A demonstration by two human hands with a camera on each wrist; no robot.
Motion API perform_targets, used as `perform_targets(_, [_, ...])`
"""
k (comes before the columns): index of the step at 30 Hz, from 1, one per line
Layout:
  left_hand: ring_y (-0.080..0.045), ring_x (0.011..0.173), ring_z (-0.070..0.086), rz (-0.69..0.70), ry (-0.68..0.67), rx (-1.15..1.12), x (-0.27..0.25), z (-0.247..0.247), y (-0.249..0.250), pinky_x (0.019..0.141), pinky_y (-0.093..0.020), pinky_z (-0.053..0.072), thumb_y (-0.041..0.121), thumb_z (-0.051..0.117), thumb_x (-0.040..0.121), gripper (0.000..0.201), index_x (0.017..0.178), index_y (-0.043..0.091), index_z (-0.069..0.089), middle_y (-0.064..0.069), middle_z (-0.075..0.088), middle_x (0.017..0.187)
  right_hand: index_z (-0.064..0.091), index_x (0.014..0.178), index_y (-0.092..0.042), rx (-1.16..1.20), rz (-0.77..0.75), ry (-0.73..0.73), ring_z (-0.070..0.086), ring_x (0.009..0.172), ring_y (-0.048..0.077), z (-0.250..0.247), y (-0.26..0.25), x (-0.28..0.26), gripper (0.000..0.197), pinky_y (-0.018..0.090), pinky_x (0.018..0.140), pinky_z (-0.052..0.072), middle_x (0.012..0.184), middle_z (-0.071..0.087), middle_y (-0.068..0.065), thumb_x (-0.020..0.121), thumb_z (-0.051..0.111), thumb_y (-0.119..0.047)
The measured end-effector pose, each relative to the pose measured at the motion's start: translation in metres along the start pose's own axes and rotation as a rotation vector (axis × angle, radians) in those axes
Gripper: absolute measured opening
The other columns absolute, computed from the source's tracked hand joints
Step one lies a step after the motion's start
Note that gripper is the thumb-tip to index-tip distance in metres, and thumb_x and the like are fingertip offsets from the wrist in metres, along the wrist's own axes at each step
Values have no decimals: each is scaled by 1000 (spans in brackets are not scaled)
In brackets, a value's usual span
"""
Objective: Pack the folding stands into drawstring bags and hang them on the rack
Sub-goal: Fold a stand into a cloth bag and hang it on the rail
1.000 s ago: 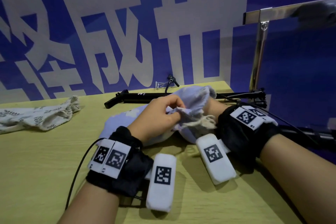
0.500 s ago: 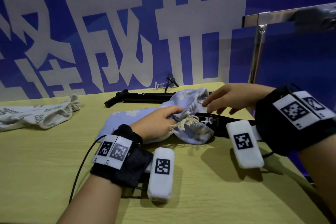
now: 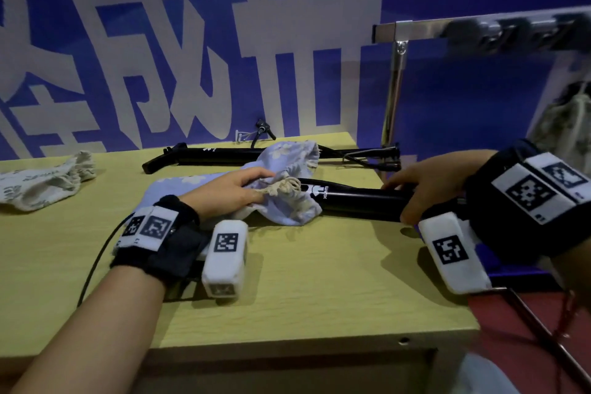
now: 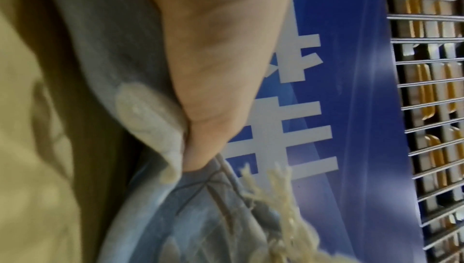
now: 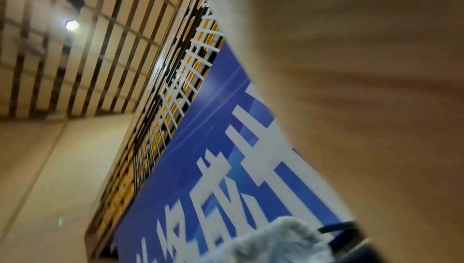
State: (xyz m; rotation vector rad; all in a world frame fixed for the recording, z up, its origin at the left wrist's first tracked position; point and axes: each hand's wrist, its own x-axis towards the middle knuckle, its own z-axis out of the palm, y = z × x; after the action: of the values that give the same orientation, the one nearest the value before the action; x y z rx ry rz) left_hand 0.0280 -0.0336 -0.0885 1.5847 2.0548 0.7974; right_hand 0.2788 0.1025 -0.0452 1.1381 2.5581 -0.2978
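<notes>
Left hand lies on the light-blue floral cloth drawstring bag, fingers pinching the gathered fabric at its mouth, next to the frayed cream drawstring. The left wrist view shows the same: thumb pressed into a fold of blue cloth, cord ends just beyond.

Right hand is curled over the black tubular folding stand, gripping its shaft near the table's right edge. The stand lies flat across the yellow wooden tabletop, and its left end, white logo showing, sits at the bag mouth. Can't tell how far inside it goes; cloth covers that end.

A second black folding stand lies further back along the blue banner wall with white characters, partly behind the bag's raised corner.

A cream patterned drawstring bag lies crumpled at the far left of the table, well apart from both hands.

The metal hanging rack stands right of the table, with dark hooks on its crossbar, blurred. A pale bag hangs at the far right edge.
</notes>
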Motion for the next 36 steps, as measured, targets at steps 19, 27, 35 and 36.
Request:
perform_targets(19, [-14,98,47,233,148,453,18,37,77,72,-15,33,7,42,97,23,101,8,65,4,52,100,62,95,-19,175,-6,380,48,58,8,55,60,-16,23,20,49,36,67,54,-4,73,70,-20])
perform_targets(27, [7,80,55,352,-156,176,22,50,104,77,-9,40,19,45,99,26,124,14,53,-1,62,101,71,95,-27,41,-47,665,60,72,24,28,89,-59,29,32,60,45,74,66,0,70,63,-14])
perform_targets(35, [-5,59,43,444,-87,234,28,84,133,55,-19,36,13,63,66,28,90,-1,57,-7,61,79,69,102,-26,-37,-185,788,58,88,24,-9,111,-71,41,48,77,51,91,65,-4,67,65,-4])
perform_targets(36, [-10,63,46,453,-32,248,30,84,137,56,-26,38,13,62,65,31,90,-3,57,-16,61,87,68,105,-25,-24,-199,842,53,95,24,-11,114,-69,43,50,81,49,96,62,-3,68,65,-2])
